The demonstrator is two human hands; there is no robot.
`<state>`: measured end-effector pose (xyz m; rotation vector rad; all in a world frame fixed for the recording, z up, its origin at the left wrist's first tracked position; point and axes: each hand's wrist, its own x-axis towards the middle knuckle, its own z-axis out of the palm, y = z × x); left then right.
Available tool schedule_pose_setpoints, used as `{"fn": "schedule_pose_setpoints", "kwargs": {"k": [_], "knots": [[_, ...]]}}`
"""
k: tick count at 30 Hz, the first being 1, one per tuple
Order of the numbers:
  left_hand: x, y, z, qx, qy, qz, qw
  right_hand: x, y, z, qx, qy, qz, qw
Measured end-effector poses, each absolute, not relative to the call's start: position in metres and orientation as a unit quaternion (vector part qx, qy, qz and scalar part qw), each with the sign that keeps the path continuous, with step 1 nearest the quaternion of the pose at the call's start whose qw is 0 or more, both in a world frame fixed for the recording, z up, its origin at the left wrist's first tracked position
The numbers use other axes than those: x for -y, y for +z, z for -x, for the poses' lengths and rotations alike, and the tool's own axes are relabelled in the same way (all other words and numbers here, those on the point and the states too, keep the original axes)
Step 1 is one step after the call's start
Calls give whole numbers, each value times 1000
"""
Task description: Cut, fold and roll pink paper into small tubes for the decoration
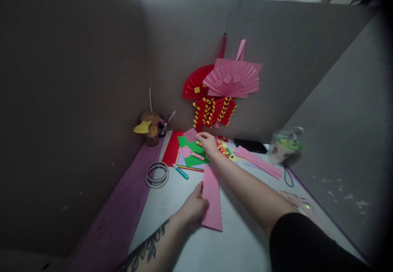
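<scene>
My left hand [195, 205] grips the left edge of a long pink paper strip [213, 202], with the thumb on top. Farther forward, my right hand [206, 141] pinches the right corner of a pink paper square [190, 135] above the stacked sheets. Another pink square [185, 152] and a small pink roll [198, 156] lie on a green sheet [192, 162]. To the right of my right hand, orange and yellow paper rolls [225, 151] are partly hidden by my wrist.
Tape rings [157, 175] and a teal pen [181, 171] lie at left. Behind them stand a brown cup [152, 134] and a pen holder. At right are pink strips [260, 162], a black phone [251, 146] and a plastic-covered cup [285, 149]. Paper fans [235, 79] hang on the wall.
</scene>
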<state>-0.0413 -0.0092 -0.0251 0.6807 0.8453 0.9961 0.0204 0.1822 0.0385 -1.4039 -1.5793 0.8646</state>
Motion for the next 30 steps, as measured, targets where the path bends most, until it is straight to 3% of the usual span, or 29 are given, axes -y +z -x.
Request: {"fn": "schedule_pose_setpoints", "kwargs": {"k": [5, 9, 17, 25, 30], "knots": [[10, -16, 37, -396, 501, -243, 730, -101, 41, -93, 554, 480, 483, 479], [6, -17, 35, -364, 551, -218, 719, -21, 0, -126, 510, 596, 484, 388], [5, -24, 37, -354, 581, -274, 679, 2, -28, -122, 620, 413, 561, 361], [4, -28, 43, -400, 542, -495, 548, -4, -37, -119, 576, 497, 493, 422], [4, -17, 56, -441, 469, -626, 441, -11, -37, -127, 618, 434, 462, 465]]}}
